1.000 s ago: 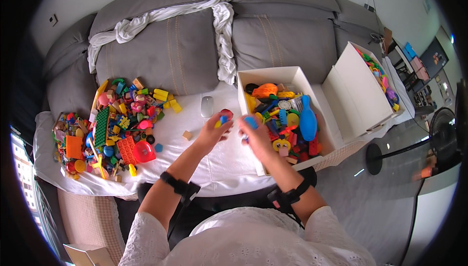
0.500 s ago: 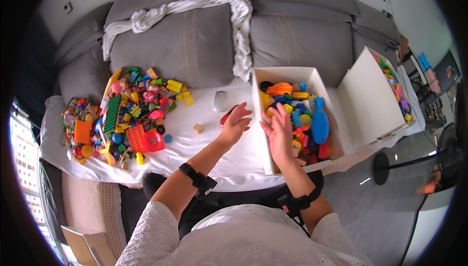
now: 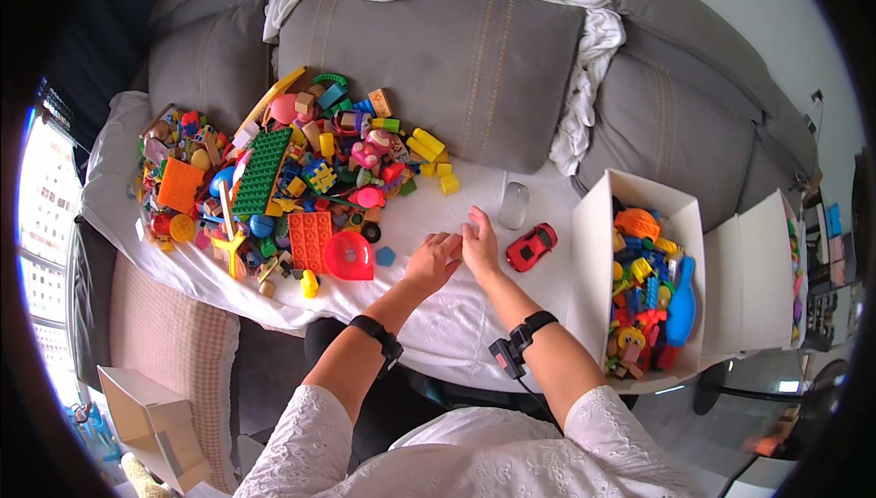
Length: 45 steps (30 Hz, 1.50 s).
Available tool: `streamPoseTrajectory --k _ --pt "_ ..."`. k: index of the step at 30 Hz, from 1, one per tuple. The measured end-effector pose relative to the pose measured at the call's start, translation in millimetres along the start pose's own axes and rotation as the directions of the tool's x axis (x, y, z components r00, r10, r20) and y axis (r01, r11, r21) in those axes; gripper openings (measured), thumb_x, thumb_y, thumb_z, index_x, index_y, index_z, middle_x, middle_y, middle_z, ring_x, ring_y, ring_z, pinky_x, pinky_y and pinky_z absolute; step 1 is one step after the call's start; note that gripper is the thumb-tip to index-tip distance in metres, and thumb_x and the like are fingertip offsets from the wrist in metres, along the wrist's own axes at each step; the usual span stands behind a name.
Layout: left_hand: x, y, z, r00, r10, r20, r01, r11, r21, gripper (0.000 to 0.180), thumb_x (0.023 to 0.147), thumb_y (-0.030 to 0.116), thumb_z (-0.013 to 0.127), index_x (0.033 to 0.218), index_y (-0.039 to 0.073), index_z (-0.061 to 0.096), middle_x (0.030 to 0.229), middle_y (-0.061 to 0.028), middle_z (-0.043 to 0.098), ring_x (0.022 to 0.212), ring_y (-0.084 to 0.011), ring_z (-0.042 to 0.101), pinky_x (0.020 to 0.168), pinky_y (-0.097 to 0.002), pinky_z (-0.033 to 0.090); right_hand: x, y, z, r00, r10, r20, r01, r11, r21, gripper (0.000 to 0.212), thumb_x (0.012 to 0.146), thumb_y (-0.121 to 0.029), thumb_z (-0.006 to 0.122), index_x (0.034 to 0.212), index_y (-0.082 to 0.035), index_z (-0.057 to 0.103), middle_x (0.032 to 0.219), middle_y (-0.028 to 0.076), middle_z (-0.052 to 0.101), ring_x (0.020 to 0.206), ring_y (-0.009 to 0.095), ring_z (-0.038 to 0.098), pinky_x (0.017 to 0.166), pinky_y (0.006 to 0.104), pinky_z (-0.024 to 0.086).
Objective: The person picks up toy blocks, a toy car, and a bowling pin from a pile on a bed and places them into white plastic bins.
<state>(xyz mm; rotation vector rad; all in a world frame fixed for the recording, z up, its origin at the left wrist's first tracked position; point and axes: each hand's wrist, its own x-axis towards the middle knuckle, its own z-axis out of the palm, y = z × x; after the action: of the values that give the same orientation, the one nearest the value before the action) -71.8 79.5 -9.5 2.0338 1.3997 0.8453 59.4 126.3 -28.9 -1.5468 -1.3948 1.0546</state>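
Note:
My left hand is low over the white sheet, right of the toy heap. Its fingers curl downward and hide whatever lies under them. Close against its fingertips is my right hand, its fingers stretched out and nothing visible in it. A red toy car lies just right of my right hand, below a pale computer mouse. A blue pentagon piece and a red dish-shaped toy lie left of my left hand. The small wooden block seen earlier does not show.
A mixed toy heap covers the left side, with a green studded plate and an orange-red studded plate. At right stands a white box of toys, including a blue bowling pin. Another white box stands beyond it. Grey sofa cushions rise behind.
My view has turned left. My right hand has left the space over the toy box and come beside my left hand. My left hand has moved toward the wooden block's spot, uncovering the red car.

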Motion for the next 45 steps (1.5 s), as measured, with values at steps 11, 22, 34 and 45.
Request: streamPoseTrajectory --k 11,22,34,45 --pt "44 -43 -26 0.916 -0.145 -0.373 0.192 0.977 0.094 0.073 0.079 0.002 0.058 0.146 0.001 0.030 0.136 -0.0254 0.040 0.125 -0.0440 0.041 0.104 -0.0479 0.037 116 -31 46 0.945 -0.175 0.275 0.252 0.927 -0.276 0.091 0.063 -0.017 0.081 0.141 -0.009 0.035 0.139 0.020 0.042 0.127 0.044 0.035 0.108 0.0483 0.033" --pt "29 -35 -32 0.912 -0.136 -0.387 0.117 0.991 -0.072 0.073 0.071 0.006 0.062 0.140 0.002 0.038 0.135 -0.0246 0.046 0.123 -0.0436 0.047 0.104 -0.0443 0.040 64 -34 7 0.822 -0.290 0.489 0.365 0.929 -0.061 0.050 0.071 -0.005 0.066 0.121 -0.006 0.059 0.113 0.014 0.064 0.107 0.028 0.061 0.095 0.0359 0.047" --pt "-5 -1 -21 0.955 -0.181 -0.234 0.157 0.981 -0.117 0.065 0.071 -0.004 0.055 0.135 0.006 0.046 0.141 -0.0244 0.042 0.120 -0.0430 0.050 0.099 -0.0427 0.046 -4 -11 -22 0.942 -0.289 0.170 0.318 0.931 -0.179 0.039 0.077 -0.005 0.070 0.115 -0.007 0.059 0.109 0.017 0.063 0.103 0.035 0.059 0.087 0.0399 0.049" --pt "42 -15 -27 0.986 -0.117 -0.119 0.129 0.987 0.095 0.064 0.083 0.000 0.052 0.144 0.012 0.039 0.137 -0.0162 0.045 0.108 -0.0395 0.058 0.090 -0.0429 0.050 18 0 -18 0.936 -0.294 0.192 0.316 0.944 -0.095 0.032 0.081 -0.005 0.068 0.112 -0.001 0.062 0.102 0.015 0.068 0.090 0.023 0.066 0.082 0.0314 0.050"
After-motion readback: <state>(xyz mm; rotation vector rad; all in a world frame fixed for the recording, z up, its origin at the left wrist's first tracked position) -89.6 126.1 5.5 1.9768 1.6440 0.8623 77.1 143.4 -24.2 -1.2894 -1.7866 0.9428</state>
